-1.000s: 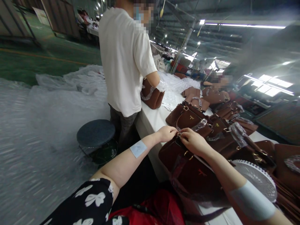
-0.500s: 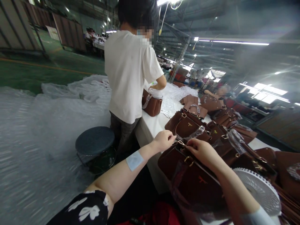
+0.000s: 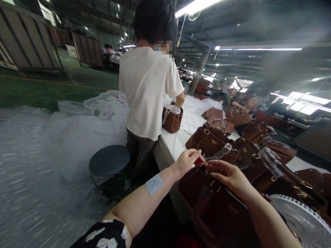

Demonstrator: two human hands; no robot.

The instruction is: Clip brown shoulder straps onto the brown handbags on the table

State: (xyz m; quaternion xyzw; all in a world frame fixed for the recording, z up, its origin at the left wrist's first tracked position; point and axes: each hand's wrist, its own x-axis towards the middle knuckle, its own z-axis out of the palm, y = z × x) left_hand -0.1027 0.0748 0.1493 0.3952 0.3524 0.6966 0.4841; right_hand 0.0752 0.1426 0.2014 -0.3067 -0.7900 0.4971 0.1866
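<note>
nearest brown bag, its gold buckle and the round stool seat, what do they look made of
Bag: leather or imitation leather, judging by its smooth, dull brown face; the look leaves open which. Buckle: probably metal or metal-plated, from its yellowish glint. Stool seat: perhaps vinyl or plastic, its top dark, smooth and fairly matte.

The left arm (image 3: 137,208) slants forward and up from the lower left, the right arm (image 3: 270,220) from the lower right, both bare along the forearm. The left hand (image 3: 188,161) curls inward, thumb and fingers drawn into a pinch. The right hand (image 3: 230,173) shows its back, fingers bent leftward and thumb beneath them. Both sets of fingertips nearly meet; whether they touch is unclear.
</note>
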